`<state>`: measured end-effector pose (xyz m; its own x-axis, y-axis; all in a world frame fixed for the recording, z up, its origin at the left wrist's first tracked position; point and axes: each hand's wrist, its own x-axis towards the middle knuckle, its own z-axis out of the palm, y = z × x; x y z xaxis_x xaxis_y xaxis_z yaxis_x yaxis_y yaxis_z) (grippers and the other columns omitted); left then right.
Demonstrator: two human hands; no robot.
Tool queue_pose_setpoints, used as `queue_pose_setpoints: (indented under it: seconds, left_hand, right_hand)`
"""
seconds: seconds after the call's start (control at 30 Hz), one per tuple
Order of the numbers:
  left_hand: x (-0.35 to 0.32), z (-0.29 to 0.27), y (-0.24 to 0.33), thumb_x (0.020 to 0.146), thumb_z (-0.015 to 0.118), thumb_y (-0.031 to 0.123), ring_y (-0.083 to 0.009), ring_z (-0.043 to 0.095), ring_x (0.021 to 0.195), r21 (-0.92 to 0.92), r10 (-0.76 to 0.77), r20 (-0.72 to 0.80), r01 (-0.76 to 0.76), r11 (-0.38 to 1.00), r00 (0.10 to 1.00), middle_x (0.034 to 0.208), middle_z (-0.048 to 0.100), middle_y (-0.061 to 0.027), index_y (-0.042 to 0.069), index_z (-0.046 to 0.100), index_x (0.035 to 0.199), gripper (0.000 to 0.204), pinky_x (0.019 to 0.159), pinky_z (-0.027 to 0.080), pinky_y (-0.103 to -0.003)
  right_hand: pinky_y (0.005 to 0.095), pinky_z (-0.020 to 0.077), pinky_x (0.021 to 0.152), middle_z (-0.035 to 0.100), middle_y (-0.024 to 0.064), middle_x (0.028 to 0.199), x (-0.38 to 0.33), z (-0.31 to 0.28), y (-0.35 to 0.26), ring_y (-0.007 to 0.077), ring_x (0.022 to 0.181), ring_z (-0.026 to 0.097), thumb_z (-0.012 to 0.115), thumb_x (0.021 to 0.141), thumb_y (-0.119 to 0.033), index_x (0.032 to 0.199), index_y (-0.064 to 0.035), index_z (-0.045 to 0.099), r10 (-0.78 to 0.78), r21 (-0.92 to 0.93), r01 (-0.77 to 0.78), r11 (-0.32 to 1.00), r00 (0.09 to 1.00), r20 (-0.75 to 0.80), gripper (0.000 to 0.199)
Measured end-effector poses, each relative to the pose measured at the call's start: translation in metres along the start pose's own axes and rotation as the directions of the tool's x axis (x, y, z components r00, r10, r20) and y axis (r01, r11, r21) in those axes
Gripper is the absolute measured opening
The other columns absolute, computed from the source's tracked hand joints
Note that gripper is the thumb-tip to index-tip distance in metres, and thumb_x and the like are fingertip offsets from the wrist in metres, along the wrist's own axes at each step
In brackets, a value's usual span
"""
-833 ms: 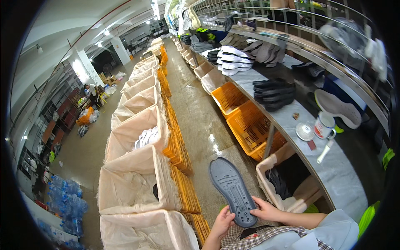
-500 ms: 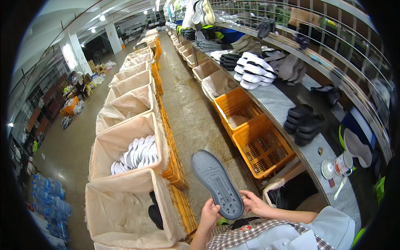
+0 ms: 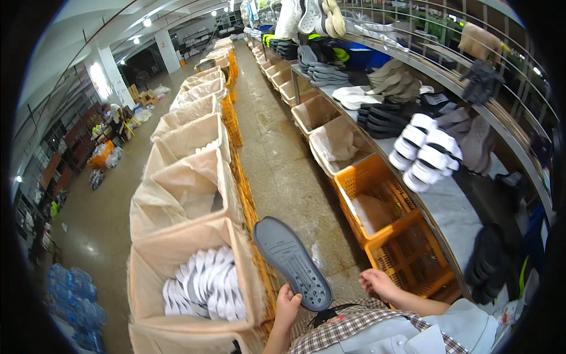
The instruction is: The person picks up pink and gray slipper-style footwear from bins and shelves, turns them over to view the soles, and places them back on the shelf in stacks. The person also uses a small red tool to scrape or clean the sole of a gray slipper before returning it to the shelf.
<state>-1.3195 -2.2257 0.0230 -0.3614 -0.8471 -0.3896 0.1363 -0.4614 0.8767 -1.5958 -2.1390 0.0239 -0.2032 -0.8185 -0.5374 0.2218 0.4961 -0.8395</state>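
The grey shoe sole [image 3: 293, 264] hangs in front of my apron, above the aisle, its wide end angled up and away to the left, its holed, grooved face toward me. My left hand [image 3: 288, 304] has it clamped near the heel, thumb along the left edge; the fingers beneath are hidden, so I can't tell how they lie. My right hand [image 3: 380, 283] is off the sole, just to its right, fingers loosely bent and gripping nothing I can see.

I judge the step in hand to be a one-handed hold with the sole's face in plain view. From here, I think any move calls for a firm pinch, since only one end is supported, and for keeping the free end clear of the bins beside it.

To my left stands a cloth-lined bin [image 3: 188, 246] with rows of white soles [image 3: 206, 286] inside, one of a long line of such bins. Beyond my right hand is an orange crate [image 3: 394, 239], below the bench [image 3: 457, 200]. On that bench sit stacked white soles [image 3: 424, 150] and, nearer me, a dark stack [image 3: 489, 253].
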Motion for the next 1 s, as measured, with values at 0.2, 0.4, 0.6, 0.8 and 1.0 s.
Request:
queue_pose_setpoints:
  seconds: [0.2, 0.4, 0.6, 0.8, 1.0]
  left_hand:
    - [0.125, -0.029, 0.079, 0.075, 0.043, -0.004, -0.0185, 0.060, 0.090, -0.217, 0.153, -0.175, -0.189, 0.958, 0.973, 0.108, 0.056, -0.0108, -0.004, 0.038, 0.127, 0.053, 0.073, 0.051, -0.027]
    - [0.290, -0.074, 0.120, 0.070, 0.043, -0.007, -0.0195, 0.057, 0.094, -0.224, 0.201, -0.395, -0.306, 0.925, 0.897, 0.106, 0.055, -0.0109, -0.006, 0.044, 0.119, 0.049, 0.084, 0.046, -0.030]
    - [0.481, -0.115, 0.212, 0.072, 0.043, -0.009, -0.0192, 0.055, 0.101, -0.214, 0.275, -0.312, -0.349, 0.912, 0.909, 0.112, 0.056, -0.0096, -0.005, 0.045, 0.121, 0.050, 0.092, 0.042, -0.031]
    - [0.651, -0.116, 0.318, 0.086, 0.045, 0.004, -0.0178, 0.057, 0.098, -0.294, 0.299, -0.156, -0.333, 0.896, 0.941, 0.110, 0.059, -0.0091, -0.004, 0.049, 0.118, 0.034, 0.088, 0.044, -0.030]
    - [0.805, -0.094, 0.371, 0.098, 0.040, 0.046, -0.0209, 0.059, 0.095, -0.193, 0.289, -0.184, -0.323, 0.926, 0.939, 0.109, 0.059, -0.0112, -0.004, 0.050, 0.116, 0.054, 0.083, 0.048, -0.035]
  right_hand:
    - [0.0231, 0.0452, 0.067, 0.061, 0.0006, 0.093, 0.154, 0.064, -0.134, 0.0097, 0.080, 0.056, 0.054, 0.094, -0.024, 0.109, -0.0043, 0.058, -0.144, -0.064, 0.167, 0.984, 0.953, 0.265, 0.026]
    - [0.0231, 0.0457, 0.070, 0.062, -0.0005, 0.095, 0.316, 0.089, -0.220, 0.0089, 0.083, 0.057, 0.057, 0.092, -0.020, 0.112, -0.0056, 0.058, -0.148, -0.101, 0.197, 0.975, 0.920, 0.362, 0.025]
    - [0.0231, 0.0459, 0.064, 0.063, 0.0017, 0.095, 0.453, 0.085, -0.313, 0.0086, 0.077, 0.057, 0.057, 0.090, -0.015, 0.106, -0.0054, 0.058, -0.015, 0.096, 0.016, 0.995, 1.000, -0.011, 0.018]
    - [0.0215, 0.0444, 0.064, 0.063, 0.0013, 0.094, 0.565, 0.080, -0.396, 0.0075, 0.078, 0.055, 0.057, 0.090, -0.014, 0.106, -0.0056, 0.058, -0.145, 0.049, 0.150, 0.987, 0.984, -0.099, 0.018]
    - [0.0229, 0.0452, 0.079, 0.062, 0.0032, 0.094, 0.699, 0.061, -0.480, 0.0093, 0.088, 0.057, 0.056, 0.091, -0.006, 0.105, -0.0009, 0.058, -0.440, 0.021, 0.468, 0.883, 0.844, -0.307, 0.015]
